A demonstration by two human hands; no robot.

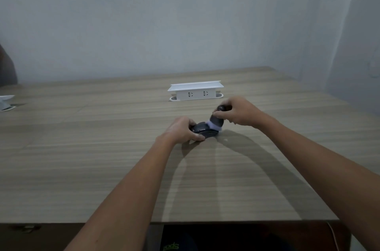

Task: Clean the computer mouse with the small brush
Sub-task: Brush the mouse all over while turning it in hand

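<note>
A dark computer mouse (pixel 203 129) lies on the wooden desk (pixel 102 148), right of centre. My left hand (pixel 182 130) grips it from the left side, fingers wrapped over its near and far edges. My right hand (pixel 239 111) holds a small brush (pixel 217 122) by its dark handle, tilted down to the left. The brush's pale bristles rest on the mouse's right end. Part of the mouse is hidden under my left hand.
A white pop-up socket box (pixel 195 90) stands on the desk just behind my hands. Another white box (pixel 6 102) sits at the far left edge. The wall rises behind the desk; the desk's front edge runs near the bottom of the view.
</note>
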